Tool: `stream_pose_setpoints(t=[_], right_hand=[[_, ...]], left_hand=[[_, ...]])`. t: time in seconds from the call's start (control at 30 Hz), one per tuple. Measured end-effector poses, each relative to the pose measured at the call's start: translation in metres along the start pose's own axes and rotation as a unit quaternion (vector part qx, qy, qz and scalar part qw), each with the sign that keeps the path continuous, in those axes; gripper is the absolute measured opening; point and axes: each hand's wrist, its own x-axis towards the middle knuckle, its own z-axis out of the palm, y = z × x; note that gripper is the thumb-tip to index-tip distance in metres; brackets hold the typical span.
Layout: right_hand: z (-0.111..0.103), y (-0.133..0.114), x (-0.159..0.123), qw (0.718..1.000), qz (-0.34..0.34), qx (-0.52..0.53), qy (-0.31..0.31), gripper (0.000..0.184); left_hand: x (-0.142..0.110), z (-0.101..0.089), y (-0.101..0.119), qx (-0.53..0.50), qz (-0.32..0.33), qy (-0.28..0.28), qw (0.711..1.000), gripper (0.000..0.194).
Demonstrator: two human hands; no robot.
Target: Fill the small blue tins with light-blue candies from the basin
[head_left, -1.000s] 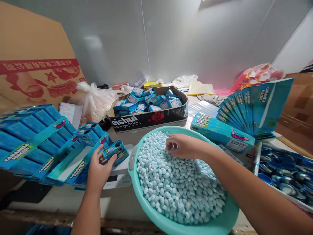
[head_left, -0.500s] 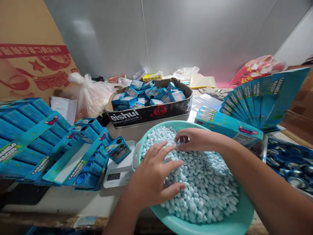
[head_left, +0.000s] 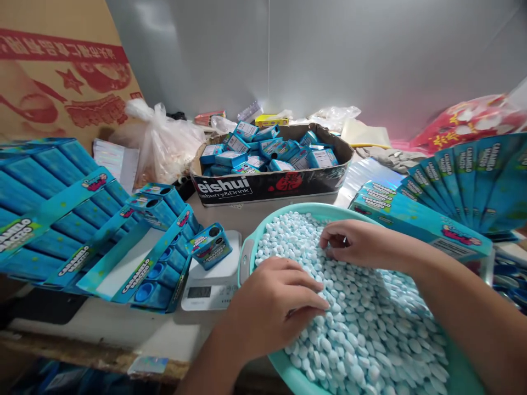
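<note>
A turquoise basin (head_left: 284, 211) holds a heap of small pale-blue candies (head_left: 349, 323). My left hand (head_left: 275, 307) lies over the heap's near left side, its fingers and thumb drawn together at the candies. Farther back in the basin, my right hand (head_left: 349, 241) has curled fingers pinched at the candies' surface. How many candies either hand grips is hidden. Left of the basin, one small blue candy box (head_left: 211, 247) with a round hole on top stands on a white digital scale (head_left: 206, 293).
Behind the basin sits a black carton (head_left: 267, 186) full of small blue boxes. Display boxes (head_left: 61, 219) stand at the left, near a tied plastic bag (head_left: 164, 142). At the right are a long blue box (head_left: 420, 219) and fanned flat cartons (head_left: 473, 175).
My left hand's spread fingers have drawn together over the candies. My right hand stays curled at the heap. The view has shifted, moving the scene's right part farther right.
</note>
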Motion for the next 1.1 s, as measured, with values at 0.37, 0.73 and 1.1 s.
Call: stream_pose_setpoints(t=[0.37,0.73,1.1], right_hand=[[-0.002,0.005,0.001,0.999,-0.021,0.025,0.009,0.018],[0.000,0.007,0.003,0.993,-0.057,0.017,0.098,0.020],[-0.004,-0.009,-0.009,0.998,-0.032,-0.019,0.054,0.027]], left_hand=[[-0.002,0.001,0.001,-0.029,0.001,0.044,0.999,0.015],[-0.004,0.005,0.004,-0.032,0.008,0.139,0.990,0.015],[-0.026,-0.058,-0.020,0.241,-0.183,0.318,0.898,0.019]])
